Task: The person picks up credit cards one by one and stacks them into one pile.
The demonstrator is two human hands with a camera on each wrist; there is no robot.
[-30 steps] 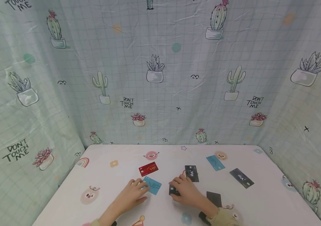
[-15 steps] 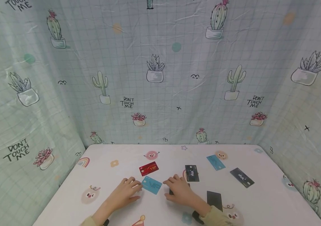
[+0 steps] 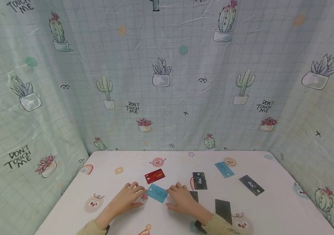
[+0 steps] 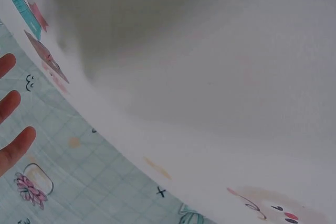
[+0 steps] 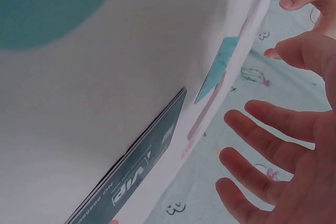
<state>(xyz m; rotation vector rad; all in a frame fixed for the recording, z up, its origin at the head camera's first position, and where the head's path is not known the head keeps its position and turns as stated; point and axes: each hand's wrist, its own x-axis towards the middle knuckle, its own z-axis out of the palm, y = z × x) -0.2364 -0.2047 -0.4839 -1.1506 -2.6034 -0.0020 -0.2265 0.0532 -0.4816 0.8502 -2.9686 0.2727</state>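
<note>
A light blue VIP card (image 3: pixel 157 193) lies on the table between my two hands. My left hand (image 3: pixel 126 197) is just to its left, fingers loosely bent and holding nothing. My right hand (image 3: pixel 181 199) is at the card's right edge; whether its fingertips touch the card I cannot tell. In the right wrist view the right hand's fingers (image 5: pixel 273 135) are spread and relaxed. A black card (image 3: pixel 194 195) shows partly from behind the right hand. A red VIP card (image 3: pixel 155 176) lies beyond the blue one.
To the right lie a black VIP card (image 3: pixel 200 180), another light blue card (image 3: pixel 225 169), a second black VIP card (image 3: pixel 251 185) and a plain dark card (image 3: pixel 223 209). A patterned cloth (image 3: pixel 167 98) hangs behind the white printed table (image 3: pixel 114 182).
My right hand has moved left, off the black card and over to the blue card's edge. My left hand has drawn back left from the blue card.
</note>
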